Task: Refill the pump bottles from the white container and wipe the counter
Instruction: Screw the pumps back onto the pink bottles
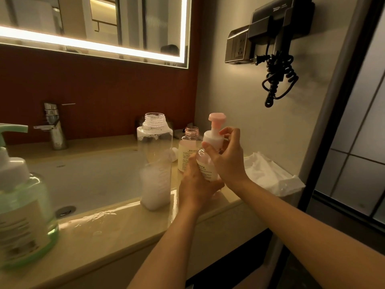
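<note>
Now I hold small pink pump bottle (207,170) in both grips, over right part of surface (125,226). My left grip (195,184) wraps bottle body from below; my right grip (227,161) curls round white collar under pink pump head (216,117). Tall clear container (155,163), uncapped, white liquid at bottom, stands just left of bottle on surface. Second small bottle (188,151), pump off, stands behind. White cloth (268,172) crumpled at right. Surface wet beside sink (93,180).
</note>
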Demonstrator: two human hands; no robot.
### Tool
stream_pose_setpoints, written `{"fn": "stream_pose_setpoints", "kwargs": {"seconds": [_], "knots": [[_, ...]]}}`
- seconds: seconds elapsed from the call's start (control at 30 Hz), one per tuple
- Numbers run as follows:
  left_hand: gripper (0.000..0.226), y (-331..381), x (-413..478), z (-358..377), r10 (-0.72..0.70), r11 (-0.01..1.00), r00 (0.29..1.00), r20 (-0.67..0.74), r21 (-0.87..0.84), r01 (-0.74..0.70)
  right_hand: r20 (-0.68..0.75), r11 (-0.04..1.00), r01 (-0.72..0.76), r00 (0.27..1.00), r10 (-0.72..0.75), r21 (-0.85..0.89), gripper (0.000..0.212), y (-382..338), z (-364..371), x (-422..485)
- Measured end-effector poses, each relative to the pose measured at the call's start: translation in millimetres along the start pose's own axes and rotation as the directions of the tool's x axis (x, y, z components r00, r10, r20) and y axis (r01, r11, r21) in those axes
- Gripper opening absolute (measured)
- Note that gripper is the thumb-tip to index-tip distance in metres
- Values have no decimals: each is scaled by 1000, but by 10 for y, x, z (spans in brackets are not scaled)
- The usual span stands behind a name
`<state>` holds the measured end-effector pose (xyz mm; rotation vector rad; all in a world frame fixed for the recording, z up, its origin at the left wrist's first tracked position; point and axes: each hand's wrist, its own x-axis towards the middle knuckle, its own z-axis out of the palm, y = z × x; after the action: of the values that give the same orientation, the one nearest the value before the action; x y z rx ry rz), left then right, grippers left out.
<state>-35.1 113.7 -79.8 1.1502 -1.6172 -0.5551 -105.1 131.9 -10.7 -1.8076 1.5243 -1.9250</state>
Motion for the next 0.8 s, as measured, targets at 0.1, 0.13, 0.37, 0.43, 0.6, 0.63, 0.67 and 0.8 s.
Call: {"fn": "stream_pose_setpoints", "kwargs": {"seconds": [0.1, 0.13, 0.37, 0.43, 0.6, 0.63, 0.67, 0.8], "knots": [[95, 3, -13, -5, 10, 1000, 1000, -1, -24, -10, 16, 999, -19, 1000, 19, -33, 53, 56, 13, -21], [96, 1, -16, -8, 11, 999, 1000, -1, -30, -11, 9, 999, -30, 999, 30, -32, 53, 66, 14, -26], [93, -11, -11, -27, 2, 1000, 1000, 15, -7, -2, 119, 993, -106, 987, 112, -57, 54, -54, 17, 267], [92, -1, -15, -30, -3, 1000, 1000, 20, -5, 3, 220, 985, -108, 966, 136, -134, 54, -36, 36, 326], [92, 0, -7, -28, -10, 1000, 1000, 22, -1, 10, 126, 973, -53, 989, 83, -226, 50, -52, 41, 179], [93, 1, -6, -31, -9, 1000, 1000, 19, 0, 9, 109, 959, -35, 992, 69, -280, 59, -43, 39, 139], [93, 4, -12, -26, -10, 1000, 1000, 18, 1, 10, 93, 945, -22, 994, 56, -325, 65, -30, 21, 99], [91, 22, -21, -46, -8, 1000, 1000, 27, 0, 8, 46, 935, -12, 998, 30, -355, 55, -20, -19, 155]]}}
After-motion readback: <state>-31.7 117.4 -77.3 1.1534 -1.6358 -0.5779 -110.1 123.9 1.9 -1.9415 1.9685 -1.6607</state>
